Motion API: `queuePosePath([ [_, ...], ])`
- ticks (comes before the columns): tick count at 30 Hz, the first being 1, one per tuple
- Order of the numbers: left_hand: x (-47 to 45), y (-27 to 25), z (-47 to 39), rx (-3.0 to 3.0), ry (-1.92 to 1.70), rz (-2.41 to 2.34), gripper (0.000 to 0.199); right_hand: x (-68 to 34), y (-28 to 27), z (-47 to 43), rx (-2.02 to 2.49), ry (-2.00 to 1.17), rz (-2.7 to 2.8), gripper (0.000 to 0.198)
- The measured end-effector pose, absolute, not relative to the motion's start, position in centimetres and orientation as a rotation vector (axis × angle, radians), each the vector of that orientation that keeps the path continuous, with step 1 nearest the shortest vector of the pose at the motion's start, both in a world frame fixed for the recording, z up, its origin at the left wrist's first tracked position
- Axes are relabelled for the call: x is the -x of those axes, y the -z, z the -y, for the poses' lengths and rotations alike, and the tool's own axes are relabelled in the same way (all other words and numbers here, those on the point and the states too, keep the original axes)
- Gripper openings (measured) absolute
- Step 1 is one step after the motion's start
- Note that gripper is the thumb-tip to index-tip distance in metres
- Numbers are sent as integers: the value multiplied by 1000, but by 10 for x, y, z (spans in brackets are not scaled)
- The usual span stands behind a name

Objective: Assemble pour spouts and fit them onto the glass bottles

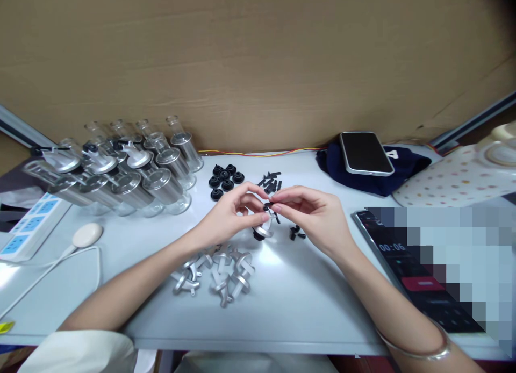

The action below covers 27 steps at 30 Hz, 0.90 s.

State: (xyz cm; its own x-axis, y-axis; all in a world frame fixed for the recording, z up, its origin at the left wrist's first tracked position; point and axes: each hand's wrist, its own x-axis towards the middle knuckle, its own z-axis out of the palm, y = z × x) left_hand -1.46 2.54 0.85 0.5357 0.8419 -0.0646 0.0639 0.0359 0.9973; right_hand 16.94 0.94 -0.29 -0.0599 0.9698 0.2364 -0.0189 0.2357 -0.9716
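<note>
Near the middle of the table, my left hand (237,209) is closed on a silver pour spout (264,231) with a black stopper (258,236) under it. My right hand (316,209) pinches a small black piece (268,204) at the top of the spout, with the fingertips of both hands almost meeting. My fingers partly cover the spout. Behind my hands lie several black strips (271,180) and a cluster of round black stoppers (227,175). Small black bits (296,233) sit below my right hand. Loose silver spouts (222,273) are piled in front of my left forearm.
Glass bottles with metal bands (163,182) crowd the left side, some topped with spouts. A power strip (34,222) and a white disc with a cable (87,235) lie left. On the right are a phone (366,153) on dark cloth, a larger screen (407,276) and a dotted bag (451,174).
</note>
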Motion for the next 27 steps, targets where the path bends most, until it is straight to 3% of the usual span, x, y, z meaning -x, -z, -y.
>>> queuePosePath([
  [21, 14, -10, -24, -1539, -839, -920, 14, -171, 4, -9, 970, -988, 1415, 14],
  [24, 12, -10, -25, -1445, -907, -952, 15, -171, 5, -9, 967, -984, 1460, 22],
  [27, 10, -10, -25, -1334, -1033, -966, 18, -171, 7, -9, 977, -962, 1601, 43],
])
